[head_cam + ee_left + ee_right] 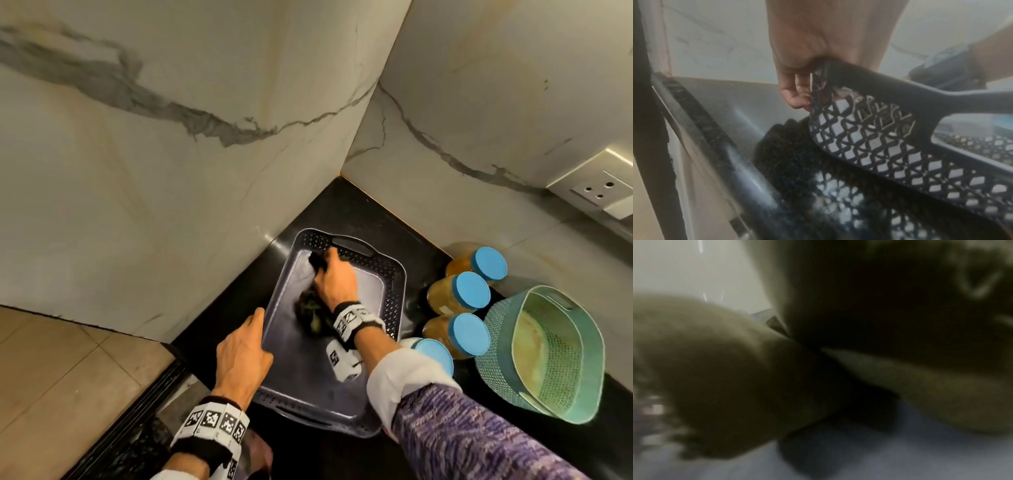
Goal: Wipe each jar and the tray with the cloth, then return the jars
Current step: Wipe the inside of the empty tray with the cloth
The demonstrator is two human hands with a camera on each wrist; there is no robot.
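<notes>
My right hand (334,281) presses the dark cloth (310,313) onto the tray (394,274) floor near its far end wall. My left hand (241,356) grasps the tray's left rim. The tray sits against the corner walls; four blue-lidded jars (471,291) stand just beside its right edge, a green basket (496,329) beyond.

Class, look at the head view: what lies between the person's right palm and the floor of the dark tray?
The dark cloth: in the head view the right hand presses it onto the tray floor. The right wrist view is too blurred to confirm.
</notes>
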